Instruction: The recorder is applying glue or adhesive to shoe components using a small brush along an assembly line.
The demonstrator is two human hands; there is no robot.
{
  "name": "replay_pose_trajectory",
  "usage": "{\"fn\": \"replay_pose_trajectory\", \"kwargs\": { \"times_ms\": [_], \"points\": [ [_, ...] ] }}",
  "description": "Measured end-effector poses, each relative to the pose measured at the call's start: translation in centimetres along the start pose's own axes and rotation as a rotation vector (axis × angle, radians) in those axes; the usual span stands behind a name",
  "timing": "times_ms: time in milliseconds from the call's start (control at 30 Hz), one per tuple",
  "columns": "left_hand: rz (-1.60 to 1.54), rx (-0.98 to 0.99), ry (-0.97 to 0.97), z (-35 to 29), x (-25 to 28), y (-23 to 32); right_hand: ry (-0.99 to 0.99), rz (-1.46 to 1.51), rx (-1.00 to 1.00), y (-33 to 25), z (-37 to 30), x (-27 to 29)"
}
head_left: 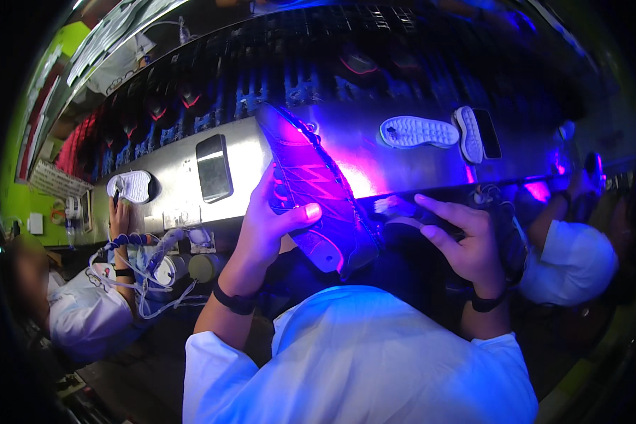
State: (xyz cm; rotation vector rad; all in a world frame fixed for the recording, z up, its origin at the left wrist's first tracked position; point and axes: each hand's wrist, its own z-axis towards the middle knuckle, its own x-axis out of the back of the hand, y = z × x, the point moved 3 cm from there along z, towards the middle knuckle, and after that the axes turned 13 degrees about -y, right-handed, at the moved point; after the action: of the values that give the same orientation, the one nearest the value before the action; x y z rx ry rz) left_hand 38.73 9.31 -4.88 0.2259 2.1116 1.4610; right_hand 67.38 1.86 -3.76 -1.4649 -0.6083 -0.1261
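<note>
My left hand (265,212) grips the shoe (325,187), thumb pressed across its near part, one side turned up; I'd judge this keeps that face lit and steady. The shoe reaches from over the tabletop (177,166) back past its near edge toward me. My right hand (466,240) pinches a brush (390,205), bristles pointing left, just beside the shoe, probably for fine control. Two soles (418,132) lie far right, seemingly out of both hands' way.
</note>
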Motion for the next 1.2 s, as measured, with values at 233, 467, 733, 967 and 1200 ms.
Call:
{"fn": "replay_pose_trajectory", "kwargs": {
  "times_ms": [233,467,733,967,1200],
  "points": [
    [0.089,0.021,-0.046,-0.4,-1.7,0.3,-0.108,0.082,-0.056,-1.2,0.1,-0.4],
    [0.034,0.063,-0.088,-0.2,-2.3,-0.1,-0.106,0.089,0.069,0.6,-1.4,-0.7],
    [0.072,0.075,-0.206,0.7,-3.7,-1.1,0.159,0.076,0.069,0.2,0.8,-0.2],
    [0.197,-0.026,-0.266,2.7,-2.6,-0.4,0.018,0.141,0.106,4.3,-0.2,-2.4],
    [0.347,-0.007,-0.025,8.6,7.7,-1.5,0.025,0.522,-0.110,10.9,-1.0,-4.0]
  ]
}}
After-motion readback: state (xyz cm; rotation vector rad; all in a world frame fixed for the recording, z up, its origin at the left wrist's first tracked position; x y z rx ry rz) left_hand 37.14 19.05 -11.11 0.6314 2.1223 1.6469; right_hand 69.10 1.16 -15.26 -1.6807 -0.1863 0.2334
